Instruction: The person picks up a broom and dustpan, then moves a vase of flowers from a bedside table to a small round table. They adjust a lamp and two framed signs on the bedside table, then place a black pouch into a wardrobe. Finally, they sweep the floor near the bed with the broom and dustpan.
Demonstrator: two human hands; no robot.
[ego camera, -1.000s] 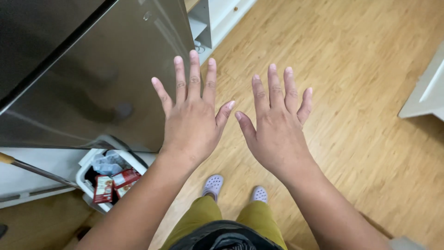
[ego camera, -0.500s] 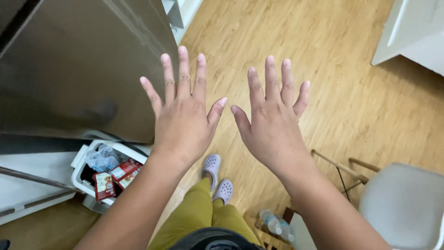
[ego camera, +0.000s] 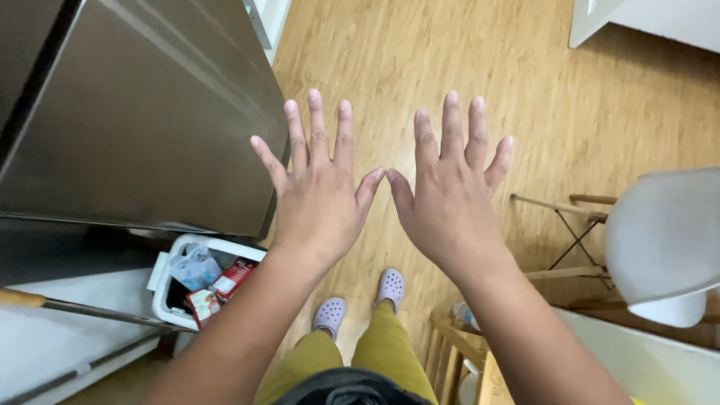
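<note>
My left hand [ego camera: 319,191] and my right hand [ego camera: 450,195] are held out flat in front of me, palms down, fingers spread. The two thumbs nearly touch at the tips. Neither hand holds or touches anything. Below them lies a wooden floor [ego camera: 420,67]. My own feet in pale clogs [ego camera: 358,301] and olive trousers show under the wrists. The left hand hovers beside the lower right corner of a stainless steel fridge [ego camera: 142,127].
A white bin [ego camera: 169,274] with wrappers and a plastic bag stands by the fridge at lower left. A white chair with wooden legs [ego camera: 664,240] is at the right. White cabinets [ego camera: 652,22] sit at the top right. A wooden stool edge [ego camera: 457,352] shows near my feet.
The view has tilted and shifted, bringing the white chair further into view at the right. My hands have drawn closer together, thumbs now almost touching. They stay flat and spread.
</note>
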